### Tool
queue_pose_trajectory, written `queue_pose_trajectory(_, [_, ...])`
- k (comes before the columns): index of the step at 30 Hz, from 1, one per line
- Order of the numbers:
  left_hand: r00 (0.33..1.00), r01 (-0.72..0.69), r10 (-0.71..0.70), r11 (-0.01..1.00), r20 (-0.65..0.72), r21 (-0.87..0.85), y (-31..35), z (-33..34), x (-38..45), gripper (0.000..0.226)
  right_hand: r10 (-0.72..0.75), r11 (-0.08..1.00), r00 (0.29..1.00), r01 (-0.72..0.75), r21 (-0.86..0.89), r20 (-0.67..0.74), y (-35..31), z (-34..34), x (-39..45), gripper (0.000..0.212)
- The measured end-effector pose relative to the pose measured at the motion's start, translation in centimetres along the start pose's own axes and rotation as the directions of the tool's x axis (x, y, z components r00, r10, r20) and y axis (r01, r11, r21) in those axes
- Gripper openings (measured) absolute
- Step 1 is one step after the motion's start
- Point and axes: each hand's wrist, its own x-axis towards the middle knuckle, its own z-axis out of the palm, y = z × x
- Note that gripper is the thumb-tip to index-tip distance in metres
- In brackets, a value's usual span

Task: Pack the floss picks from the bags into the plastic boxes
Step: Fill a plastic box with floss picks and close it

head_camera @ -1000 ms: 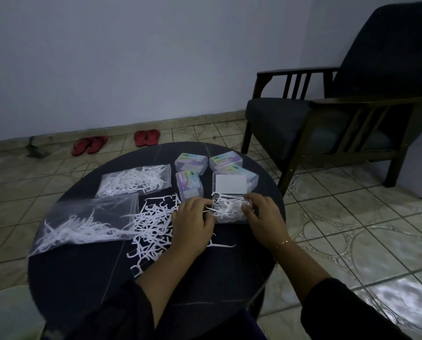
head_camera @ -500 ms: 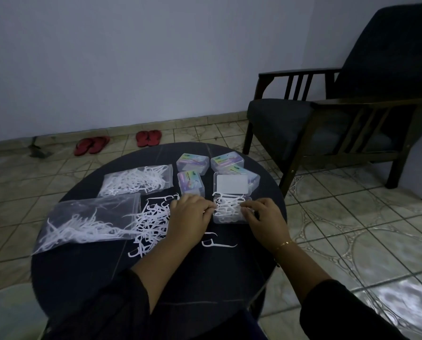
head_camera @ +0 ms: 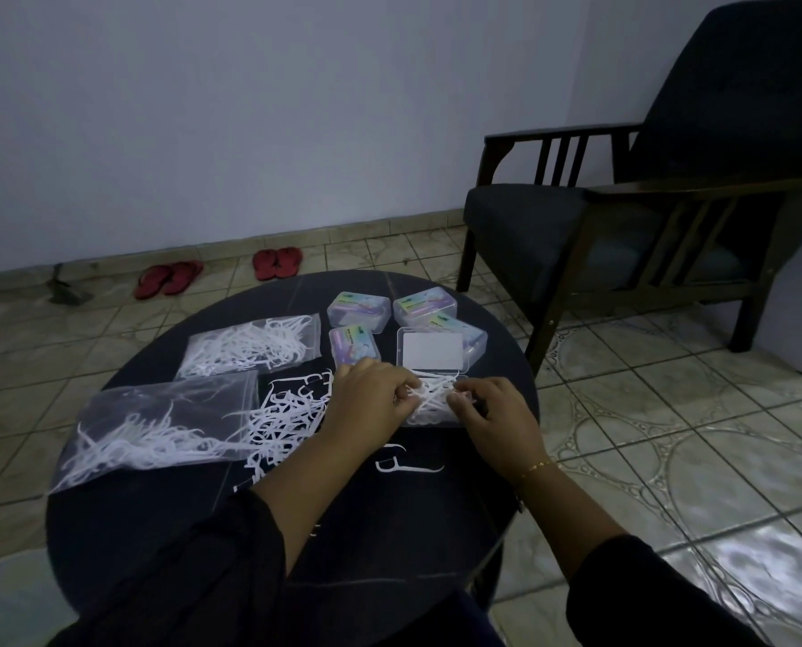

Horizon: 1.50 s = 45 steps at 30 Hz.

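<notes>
Round dark surface w/ both hands working at an open plastic box near the middle-right. Left hand has fingers curled, pinching a bunch of white floss picks over the box; right hand also curled, thumb & fingers pinching the same bunch from the right side. Box's clear lid lies flipped open on the far side, white card showing inside it. Can't tell how full the box is, hands cover most of it.

Left of the left hand: a loose pile of picks straight on the surface, touching the mouth of the near bag, which is clear plastic & has picks inside at its near edge. A second bag sits farther back, left of centre, also holding picks. One stray pick lies alone near the wrists, between both forearms.

Far side: closed boxes w/ colourful labels — one far centre, one to its right, one just beyond the left hand, another partly under the open lid.

Beyond the surface: tiled floor, dark armchair far right, two pairs of red sandals by the wall. Right wrist has a thin gold bracelet; dark sleeves on both arms.
</notes>
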Motion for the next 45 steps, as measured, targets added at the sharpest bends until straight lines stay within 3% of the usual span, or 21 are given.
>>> queue_pose_trajectory(3, [1.000, 0.006, -0.006, 0.999, 0.012, 0.044, -0.1, 0.2, 0.3, 0.044, 0.003, 1.000, 1.000, -0.003, 0.005, -0.012, 0.0, 0.1, 0.0, 0.033])
queue_pose_trajectory(6, [0.991, -0.006, -0.011, 0.992, 0.131, 0.124, -0.2, 0.1, 0.6, 0.060, 0.000, 1.000, 1.000, -0.001, -0.018, -0.010, 0.0, 0.1, -0.1, 0.035])
queue_pose_trajectory(19, [0.978, -0.106, 0.088, 0.990, 0.188, 0.089, 0.1, 0.8, -0.3, 0.043, 0.012, 0.997, 1.000, -0.011, -0.074, 0.018, -0.2, 0.1, -0.3, 0.043])
queue_pose_trajectory(26, [0.984, 0.018, -0.013, 0.999, 0.179, -0.028, -0.7, 0.6, -0.8, 0.063, 0.067, 0.995, 0.998, -0.067, 0.067, 0.005, -0.3, -0.8, -0.1, 0.028])
queue_pose_trajectory(29, [0.984, 0.060, -0.042, 0.993, 0.174, -0.100, -0.6, 0.8, -0.3, 0.053, 0.074, 0.996, 0.997, -0.075, 0.056, 0.029, -0.3, -1.0, 0.2, 0.020])
queue_pose_trajectory(35, [0.977, 0.115, -0.049, 0.942, 0.210, -0.314, -0.8, 0.9, 0.2, 0.034, 0.113, 0.991, 0.990, -0.118, 0.061, 0.082, -0.6, -0.9, 1.4, 0.022])
queue_pose_trajectory(40, [0.980, 0.114, -0.048, 0.931, 0.191, -0.347, -1.1, 0.7, 0.4, 0.031, 0.083, 0.995, 0.993, -0.087, 0.048, 0.089, -1.2, -1.3, 1.3, 0.022])
queue_pose_trajectory(45, [0.985, 0.128, -0.076, 0.921, 0.152, -0.367, -0.8, 0.5, 0.6, 0.031, 0.161, 0.984, 0.983, -0.167, 0.070, 0.084, -0.9, -1.0, 1.1, 0.032])
